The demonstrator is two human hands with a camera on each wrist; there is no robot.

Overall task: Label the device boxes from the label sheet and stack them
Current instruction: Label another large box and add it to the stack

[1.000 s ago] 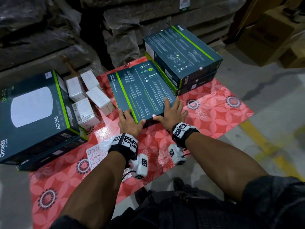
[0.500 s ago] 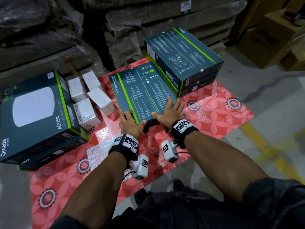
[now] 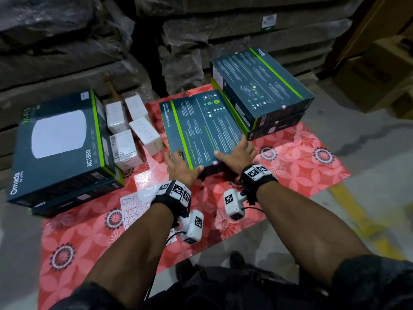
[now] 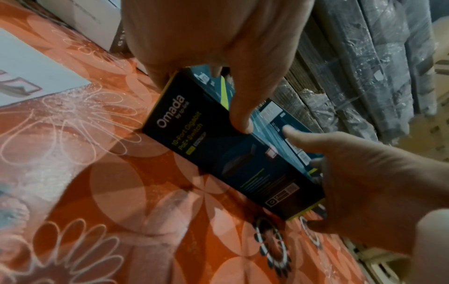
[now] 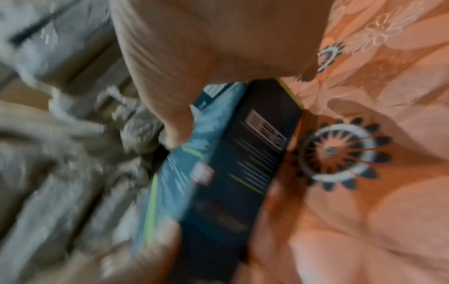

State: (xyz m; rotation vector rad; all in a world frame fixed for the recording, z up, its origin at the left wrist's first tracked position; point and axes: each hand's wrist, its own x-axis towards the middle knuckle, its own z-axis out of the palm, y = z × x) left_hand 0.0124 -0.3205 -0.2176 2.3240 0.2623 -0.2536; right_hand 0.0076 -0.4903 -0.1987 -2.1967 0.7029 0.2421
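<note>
A flat dark teal switch box (image 3: 201, 128) with a green stripe lies on the red floral mat (image 3: 301, 157). My left hand (image 3: 182, 166) grips its near left corner, thumb on top. My right hand (image 3: 238, 153) grips the near right corner, thumb on top and fingers along the side. A small red-edged label (image 4: 271, 151) sits on the box's near edge, between the two thumbs. The label sheet (image 3: 134, 209) lies on the mat under my left wrist. The right wrist view is blurred and shows the box's dark front side (image 5: 255, 153).
Two teal boxes (image 3: 261, 86) are stacked behind the held box on the right. A stack of AC1350 boxes (image 3: 58, 139) sits at the left, with several small white boxes (image 3: 131, 128) beside it. Wrapped pallets (image 3: 201, 41) rise behind; cardboard cartons (image 3: 380, 74) stand at the right.
Both hands have stayed on the box's near edge. The right hand has slid a little toward the right corner, and the shadow under the near edge has grown.
</note>
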